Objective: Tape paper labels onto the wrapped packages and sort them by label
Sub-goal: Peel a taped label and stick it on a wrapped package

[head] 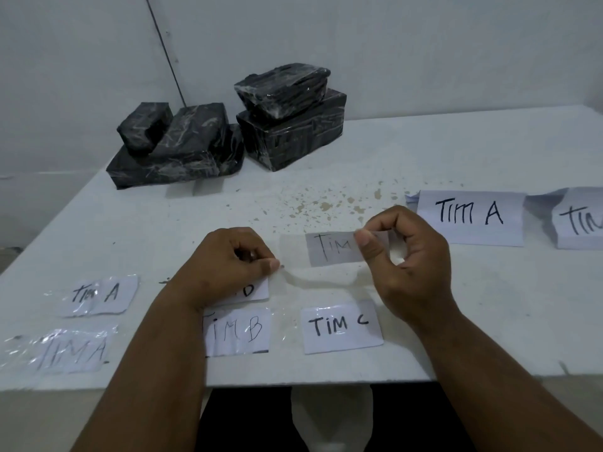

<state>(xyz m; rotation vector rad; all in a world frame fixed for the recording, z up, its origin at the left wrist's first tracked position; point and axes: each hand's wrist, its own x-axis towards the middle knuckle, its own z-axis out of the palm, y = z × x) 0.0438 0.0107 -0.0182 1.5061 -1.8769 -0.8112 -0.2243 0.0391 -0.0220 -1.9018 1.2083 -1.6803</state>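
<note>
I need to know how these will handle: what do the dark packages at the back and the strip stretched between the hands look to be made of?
The dark packages look wrapped in black plastic under glossy clear film, judging by the white creases and glints. The strip seems to be clear adhesive tape: the table shows through it.

white table [424, 151], speckled stains just past fingers [378, 226]; black wrapped packages [228, 132] way beyond, paper labels [341, 327] near wrists, bigger sheets [470, 216] right.
</note>
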